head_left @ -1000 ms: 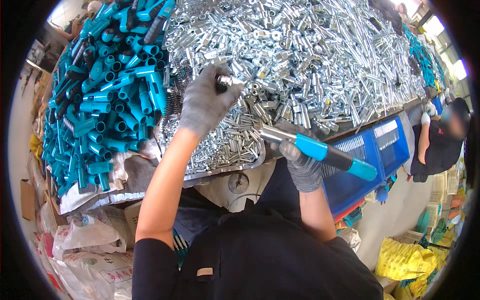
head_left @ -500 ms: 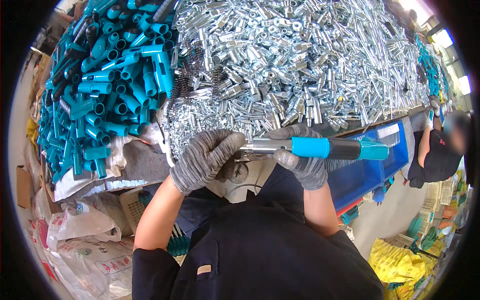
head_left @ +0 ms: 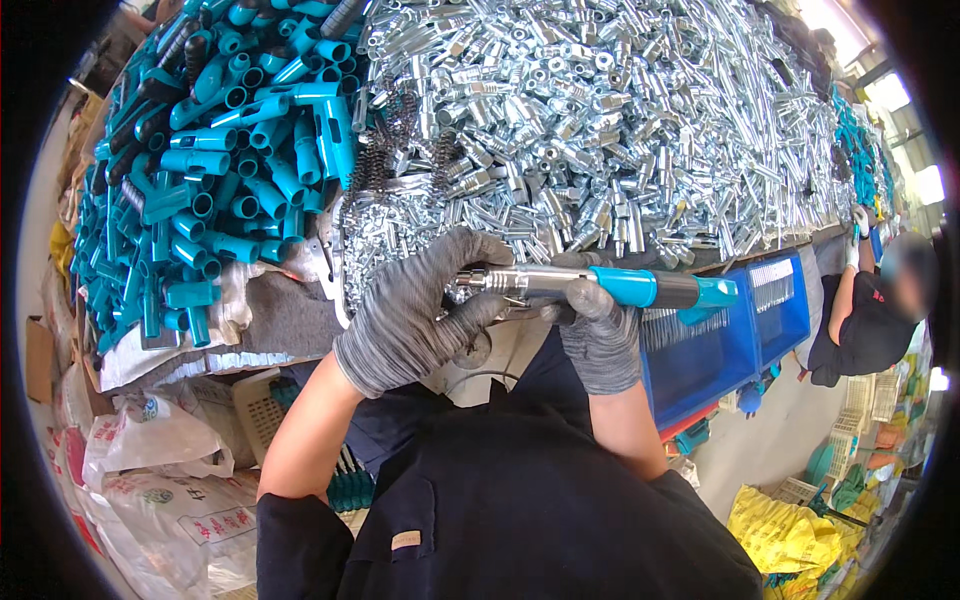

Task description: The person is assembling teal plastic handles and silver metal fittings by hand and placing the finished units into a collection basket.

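My right hand [head_left: 603, 340], in a grey knit glove, grips a long hand tool [head_left: 622, 287] where its steel barrel meets the teal sleeve. The tool lies nearly level, with its black and teal handle to the right. Around the bare steel nose at the left end is my gloved left hand [head_left: 410, 315], thumb and fingers apart. Whether its hidden fingers touch the nose I cannot tell. Behind both hands spreads a heap of small steel fittings [head_left: 560, 130]. Dark coil springs [head_left: 372, 165] lie at that heap's left side.
Teal tool bodies and handles [head_left: 230, 170] are piled at the far left. Blue bins [head_left: 690, 395] with rows of metal pins stand to the right. White sacks [head_left: 160, 450] and a yellow sack [head_left: 780, 530] lie below. A co-worker [head_left: 870, 310] is at the right.
My left hand has opened from its closed hold on the barrel's end, uncovering the steel nose. The tool has shifted left and tilted slightly in my right hand.
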The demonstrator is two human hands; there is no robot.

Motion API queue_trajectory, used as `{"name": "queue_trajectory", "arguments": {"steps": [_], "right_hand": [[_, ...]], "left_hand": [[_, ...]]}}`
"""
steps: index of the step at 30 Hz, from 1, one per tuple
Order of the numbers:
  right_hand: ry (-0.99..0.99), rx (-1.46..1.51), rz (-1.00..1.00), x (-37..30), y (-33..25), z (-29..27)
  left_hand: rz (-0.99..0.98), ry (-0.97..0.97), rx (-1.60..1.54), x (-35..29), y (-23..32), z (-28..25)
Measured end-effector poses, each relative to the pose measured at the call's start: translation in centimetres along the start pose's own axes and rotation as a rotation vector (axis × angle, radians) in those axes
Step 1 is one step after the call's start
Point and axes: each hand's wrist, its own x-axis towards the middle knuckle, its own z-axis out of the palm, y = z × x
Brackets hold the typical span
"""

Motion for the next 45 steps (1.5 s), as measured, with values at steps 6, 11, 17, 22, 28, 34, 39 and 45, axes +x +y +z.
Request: {"name": "queue_trajectory", "arguments": {"steps": [6, 11, 17, 22, 28, 34, 39, 45], "right_hand": [[-0.009, -0.14, -0.019, 0.3, 0.5, -1.3], [0.058, -0.004, -0.014, -0.1, -0.4, 0.0], [0.024, -0.014, -0.055, -0.4, -0.4, -0.6], [0.013, -0.062, -0.04, -0.3, -0.4, -1.1], [0.061, -0.067, -0.102, -0.1, 0.3, -1.5], [0.041, -0.017, -0.067, -0.2, -0.6, -0.7], [0.068, -0.031, -0.052, -0.3, 0.0, -1.6], [-0.201, -0.339, -0.272, -0.8, -0.1, -0.8]], "left_hand": [[-0.236, -0.05, -0.12, 0.3, 0.5, -0.2], [-0.056, -0.031, -0.001, 0.6, -0.1, 0.2], [-0.221, -0.155, 0.009, 0.9, 0.8, 0.4], [0.119, 0.016, 0.067, 0.9, -0.5, 1.2], [-0.607, -0.314, -0.116, 1.8, 0.4, 0.1], [-0.165, 0.006, -0.014, 1.9, 0.4, 1.0], [0.318, 0.158, 0.099, 1.2, -0.3, 1.9], [-0.572, -0.83, -0.632, 0.9, -6.7, 5.3]]}}
